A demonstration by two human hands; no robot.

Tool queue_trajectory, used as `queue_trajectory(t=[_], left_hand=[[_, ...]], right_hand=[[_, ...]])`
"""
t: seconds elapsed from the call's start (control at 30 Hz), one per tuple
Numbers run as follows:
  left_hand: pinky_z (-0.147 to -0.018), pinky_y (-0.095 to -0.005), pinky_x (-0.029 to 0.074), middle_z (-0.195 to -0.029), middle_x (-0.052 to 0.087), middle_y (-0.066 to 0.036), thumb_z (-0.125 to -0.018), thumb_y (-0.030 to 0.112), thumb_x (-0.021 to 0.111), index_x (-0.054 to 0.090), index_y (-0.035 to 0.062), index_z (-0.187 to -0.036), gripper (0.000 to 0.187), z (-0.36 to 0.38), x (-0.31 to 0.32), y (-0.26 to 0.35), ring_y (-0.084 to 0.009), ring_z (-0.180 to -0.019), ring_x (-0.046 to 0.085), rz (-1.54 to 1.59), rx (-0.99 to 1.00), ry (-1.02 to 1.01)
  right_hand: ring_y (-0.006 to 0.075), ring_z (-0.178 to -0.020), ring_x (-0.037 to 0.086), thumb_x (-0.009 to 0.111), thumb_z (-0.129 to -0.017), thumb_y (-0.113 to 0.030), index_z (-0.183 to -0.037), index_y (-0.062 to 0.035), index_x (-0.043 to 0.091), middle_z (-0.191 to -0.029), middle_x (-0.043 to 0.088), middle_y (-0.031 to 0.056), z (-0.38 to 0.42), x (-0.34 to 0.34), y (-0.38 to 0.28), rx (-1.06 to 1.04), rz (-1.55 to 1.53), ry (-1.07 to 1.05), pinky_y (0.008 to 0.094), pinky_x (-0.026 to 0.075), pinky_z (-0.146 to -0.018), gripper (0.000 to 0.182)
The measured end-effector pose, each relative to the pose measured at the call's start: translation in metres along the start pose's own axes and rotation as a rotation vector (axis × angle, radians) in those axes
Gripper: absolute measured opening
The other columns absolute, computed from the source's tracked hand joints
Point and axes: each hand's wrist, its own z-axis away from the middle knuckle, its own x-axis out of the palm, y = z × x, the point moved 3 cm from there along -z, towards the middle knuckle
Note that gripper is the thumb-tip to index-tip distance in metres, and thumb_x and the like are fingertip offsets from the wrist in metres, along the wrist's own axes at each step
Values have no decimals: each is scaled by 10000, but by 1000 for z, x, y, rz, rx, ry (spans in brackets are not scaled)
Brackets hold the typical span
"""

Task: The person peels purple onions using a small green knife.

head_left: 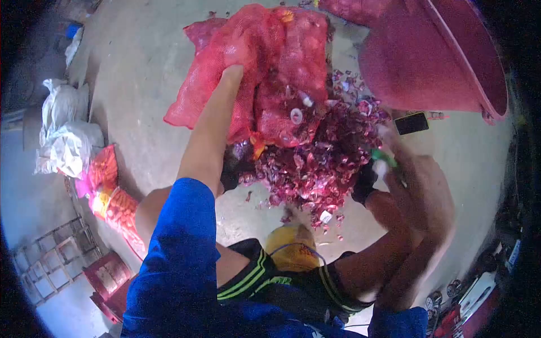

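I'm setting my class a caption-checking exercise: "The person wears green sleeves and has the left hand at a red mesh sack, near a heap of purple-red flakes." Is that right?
Not quite: the sleeves are blue, not green, as the head view shows. The left hand is at a red mesh sack, near a heap of purple-red flakes.
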Motion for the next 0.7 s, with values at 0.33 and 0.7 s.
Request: queue_trajectory(t=[0.33, 0.7], left_hand=[[-1143, -507, 441, -1440, 569, -252, -1025, 280, 537, 525, 79, -1487, 504, -9, -58, 36, -411, -1355, 539, -37, -15, -395], [-974, -328, 568, -1319, 628, -44, -928, 75, 767, 468, 108, -1538, 681, 78, -401, 92, -164, -1168, 640, 881, -133, -1040]], right_hand=[[436, -795, 715, 695, -961, -187, -1452, -85, 547, -815, 721, 200, 2, -2, 12, -85, -65, 60, 515, 544, -725, 522], [481, -1035, 646, 626, -1013, -309, -1426, -99, 597, -1120, 683, 298, 32, 5, 3, -289, -7, 294, 526, 500, -922, 465]])
